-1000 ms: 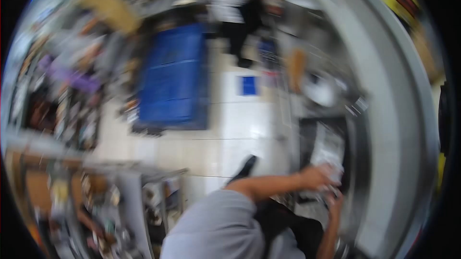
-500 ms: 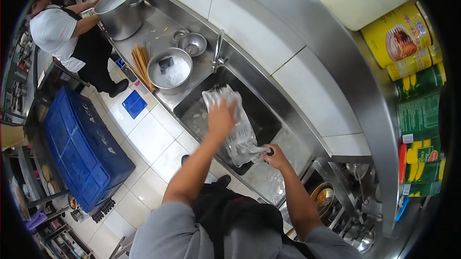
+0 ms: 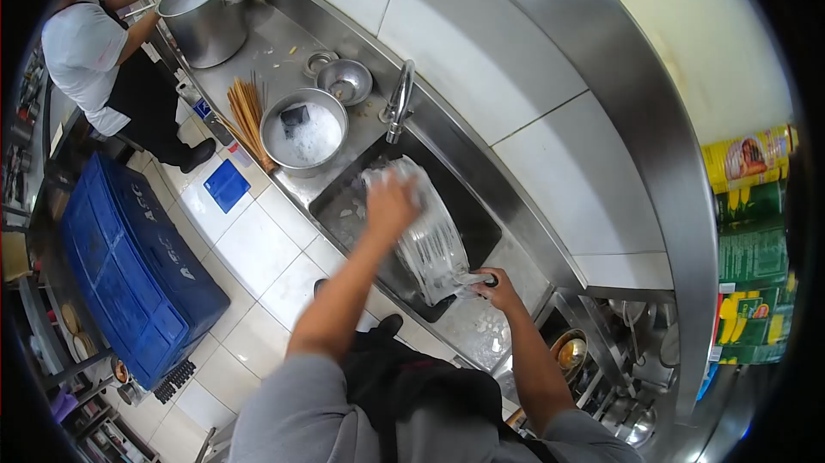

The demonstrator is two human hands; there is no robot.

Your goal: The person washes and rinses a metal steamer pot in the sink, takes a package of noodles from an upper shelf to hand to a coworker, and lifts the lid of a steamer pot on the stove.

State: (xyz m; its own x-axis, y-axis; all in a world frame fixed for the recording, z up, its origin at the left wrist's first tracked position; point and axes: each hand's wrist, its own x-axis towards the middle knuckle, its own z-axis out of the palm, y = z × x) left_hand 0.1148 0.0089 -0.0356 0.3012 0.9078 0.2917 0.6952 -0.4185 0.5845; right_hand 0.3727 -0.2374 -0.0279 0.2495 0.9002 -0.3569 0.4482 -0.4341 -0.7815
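A foam-streaked pan (image 3: 427, 248) stands tilted in the sink, its wide surface covered in white suds. At its near right end, my right hand (image 3: 500, 289) is closed round the handle, whose dark tip shows by the fingers. My left hand (image 3: 394, 205) lies over the pan's upper left part, smeared by motion. Its fingers and anything under them cannot be made out. The dark sink basin (image 3: 471, 214) surrounds the pan, with pale scraps at its left side. Above the basin stands a chrome tap (image 3: 400, 98).
A pot of suds with a dark pad (image 3: 296, 118), a small metal bowl (image 3: 345, 82) and wooden sticks (image 3: 247, 119) lie left of the sink. Farther off, a person (image 3: 90, 55) in white touches a big stockpot (image 3: 206, 25). A blue bin (image 3: 142, 265) stands on the floor.
My view has shifted slightly. The pan has turned so that more of its streaked surface shows. My left hand is still moving over it, and my right hand keeps the handle.
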